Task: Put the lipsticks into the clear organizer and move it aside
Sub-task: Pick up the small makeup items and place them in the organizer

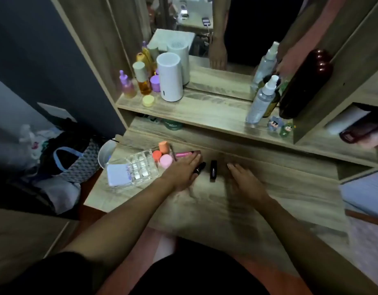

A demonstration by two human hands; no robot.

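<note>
The clear organizer (141, 165) with its small compartments lies on the wooden desk (268, 188), left of my hands. A black lipstick (213, 170) lies between my hands, touching neither. Another black lipstick (200, 167) sits partly under the fingers of my left hand (183, 171), which rests flat with fingers stretched out. A pink lipstick (183, 154) lies just beyond that hand's fingertips. My right hand (243, 179) lies flat and open on the desk, a little right of the middle lipstick. Whether my left hand grips anything is unclear.
Orange and pink round pots (162, 156) stand by the organizer's far edge, and a white pad (117, 174) lies at its near left. The shelf above holds a white cylinder (170, 79), bottles (141, 79) and spray bottles (262, 101). A mirror stands behind. Bags lie on the floor, left.
</note>
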